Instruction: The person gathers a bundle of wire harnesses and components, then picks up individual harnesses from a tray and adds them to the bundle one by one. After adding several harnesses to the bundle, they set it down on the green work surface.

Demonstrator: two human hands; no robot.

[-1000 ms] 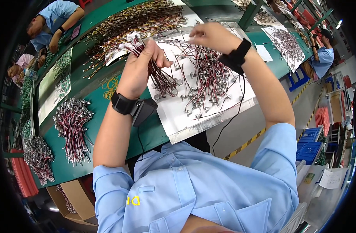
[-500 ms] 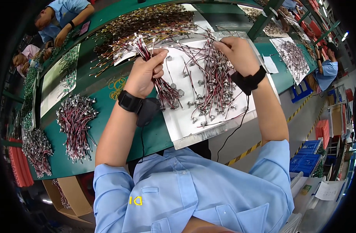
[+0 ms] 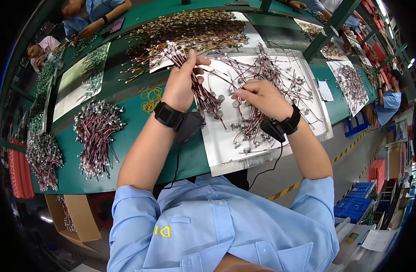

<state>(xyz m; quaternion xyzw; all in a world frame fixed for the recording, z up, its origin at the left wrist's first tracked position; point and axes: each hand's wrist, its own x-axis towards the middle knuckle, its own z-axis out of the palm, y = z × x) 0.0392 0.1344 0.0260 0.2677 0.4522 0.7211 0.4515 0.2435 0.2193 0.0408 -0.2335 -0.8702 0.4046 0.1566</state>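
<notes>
The right hand pinches one wire between closed fingertips, just above the loose wires strewn on the white tray under both hands. The left hand is closed around a bundle of gathered wires, connector ends fanned above the fist. Judging by that, gathering is partway: a fair bunch is collected (many still lie on the tray). Left of the left hand, finished-looking bundles rest on the green desk. Beyond both hands, a larger heap waits.
</notes>
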